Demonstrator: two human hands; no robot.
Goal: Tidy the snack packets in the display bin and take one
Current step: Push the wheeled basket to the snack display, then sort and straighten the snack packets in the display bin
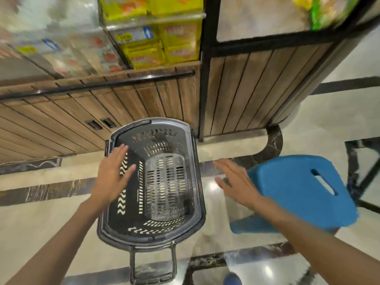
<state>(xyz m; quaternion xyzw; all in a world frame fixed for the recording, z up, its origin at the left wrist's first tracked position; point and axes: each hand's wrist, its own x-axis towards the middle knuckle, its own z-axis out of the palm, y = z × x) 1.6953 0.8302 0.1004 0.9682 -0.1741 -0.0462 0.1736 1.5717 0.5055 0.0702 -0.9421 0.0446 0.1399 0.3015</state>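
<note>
Both hands were low over the floor, nothing held. Left hand hovered above the left rim of the dark grey perforated plastic shopping basket, fingers straight and slightly spread. Right hand hung between basket and blue plastic stool, fingers extended, loosely fanned, blurred by motion.

Snack packets: yellow printed foil packs stacked in the clear-fronted display bin on the wood-slatted shelf unit, well above and beyond the hands. Basket held nothing.

Judgement: step in hand looked like reaching up to the bin. Best done by raising both hands, squaring the packs with flat palms, then pinching one by an edge.

Packets lay flat-faced outward, long axes roughly horizontal along the shelf front; print too blurred to read. Basket's long axis ran away from the person, its handle at the near end
</note>
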